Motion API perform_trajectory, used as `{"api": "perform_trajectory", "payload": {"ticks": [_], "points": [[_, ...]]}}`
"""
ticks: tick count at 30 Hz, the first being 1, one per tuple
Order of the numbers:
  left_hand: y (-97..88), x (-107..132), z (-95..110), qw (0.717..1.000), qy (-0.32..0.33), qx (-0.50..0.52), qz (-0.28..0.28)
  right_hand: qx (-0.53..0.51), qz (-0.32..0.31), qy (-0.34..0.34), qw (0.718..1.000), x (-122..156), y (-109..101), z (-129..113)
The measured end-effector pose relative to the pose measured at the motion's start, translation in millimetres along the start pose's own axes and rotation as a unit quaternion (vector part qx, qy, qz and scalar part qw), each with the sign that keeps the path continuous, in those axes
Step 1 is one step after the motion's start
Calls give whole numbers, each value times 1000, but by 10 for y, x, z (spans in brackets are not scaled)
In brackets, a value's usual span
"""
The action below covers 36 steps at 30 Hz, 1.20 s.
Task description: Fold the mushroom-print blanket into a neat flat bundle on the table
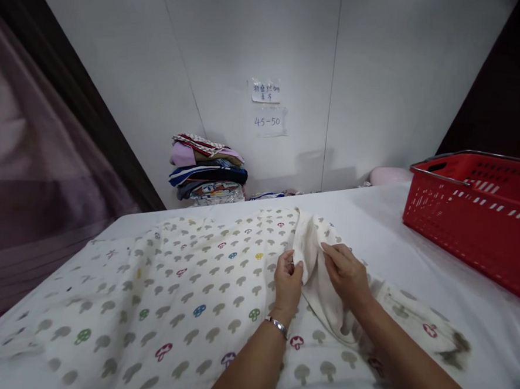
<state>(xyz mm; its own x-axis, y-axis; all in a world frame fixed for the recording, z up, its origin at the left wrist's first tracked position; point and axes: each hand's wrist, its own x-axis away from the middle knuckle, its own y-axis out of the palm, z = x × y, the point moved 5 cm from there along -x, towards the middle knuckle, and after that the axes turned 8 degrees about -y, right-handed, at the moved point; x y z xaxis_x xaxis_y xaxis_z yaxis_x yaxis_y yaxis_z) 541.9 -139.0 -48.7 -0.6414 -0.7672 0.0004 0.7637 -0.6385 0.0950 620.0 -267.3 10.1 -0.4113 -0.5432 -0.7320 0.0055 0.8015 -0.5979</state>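
A white cloth [209, 297] printed with grey and coloured mushrooms lies spread over the table. Its right part is turned up, so a plain cream underside shows. My left hand [288, 284], with a silver bracelet at the wrist, pinches the edge of that raised part. To its right, my right hand [344, 270] grips the same raised fabric between thumb and fingers. Below my right forearm, another stretch of the cloth reaches out to the right and ends in a dark stain.
A red plastic basket [469, 231] with a metal handle stands on the white table [373, 219] at right. Folded fabrics [208, 171] are stacked by the wall beyond the far edge. Paper signs [267, 107] hang above. A purple curtain [31, 192] hangs at left.
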Motion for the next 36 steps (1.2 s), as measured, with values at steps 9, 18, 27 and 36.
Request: {"api": "perform_trajectory", "payload": {"ticks": [9, 18, 27, 36], "points": [[23, 30, 36, 998, -20, 56, -12, -11, -170, -37, 985, 137, 387, -157], [46, 18, -51, 998, -26, 45, -26, -38, -141, -42, 988, 142, 358, -152], [28, 24, -10, 997, -35, 70, -20, -64, -166, -39, 983, 106, 325, -212], [-1, -11, -30, 994, -76, 75, 2, -77, -190, -42, 978, 87, 316, -255]]}}
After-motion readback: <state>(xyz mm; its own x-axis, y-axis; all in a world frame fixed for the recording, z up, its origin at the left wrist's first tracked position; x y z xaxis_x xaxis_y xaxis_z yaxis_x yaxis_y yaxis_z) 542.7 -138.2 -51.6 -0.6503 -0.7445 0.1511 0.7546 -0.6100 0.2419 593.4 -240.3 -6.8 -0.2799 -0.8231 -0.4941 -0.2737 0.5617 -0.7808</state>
